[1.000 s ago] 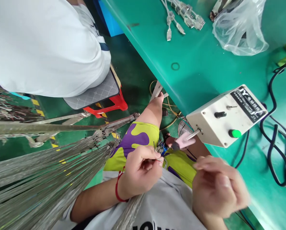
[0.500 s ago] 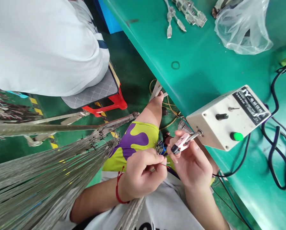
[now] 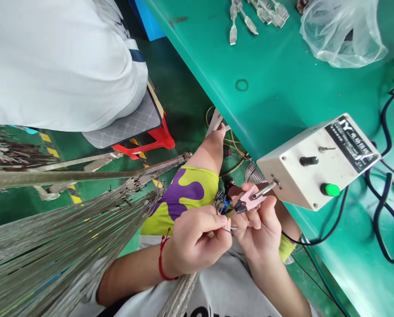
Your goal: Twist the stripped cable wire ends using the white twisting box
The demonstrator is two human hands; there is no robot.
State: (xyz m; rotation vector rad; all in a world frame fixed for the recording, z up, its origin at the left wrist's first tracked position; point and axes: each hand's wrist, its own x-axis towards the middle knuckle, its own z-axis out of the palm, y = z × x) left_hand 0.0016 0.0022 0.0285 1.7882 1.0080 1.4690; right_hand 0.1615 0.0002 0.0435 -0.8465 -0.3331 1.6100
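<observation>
My left hand (image 3: 192, 240) is closed in a pinch on the stripped end of a grey cable, whose thin coloured wires (image 3: 229, 230) stick out toward the right. My right hand (image 3: 261, 226) is closed too, fingertips meeting those wires just under the pink clip (image 3: 249, 201). That clip sits on a metal shaft protruding from the beige control box (image 3: 315, 160) on the green bench (image 3: 266, 88). A big bundle of grey cables (image 3: 61, 246) lies over my left arm and lap.
A coiled spring stand (image 3: 253, 175) hangs beside the box. Black cords (image 3: 386, 207) loop at the right. USB connectors (image 3: 252, 15) and a clear plastic bag (image 3: 342, 33) lie at the bench's far side. A person in white (image 3: 58, 61) sits on a red stool (image 3: 150, 141) at left.
My right hand came in from the lower right, up to the pink clip, and now meets the left hand at the wire ends. The left hand stayed almost in place.
</observation>
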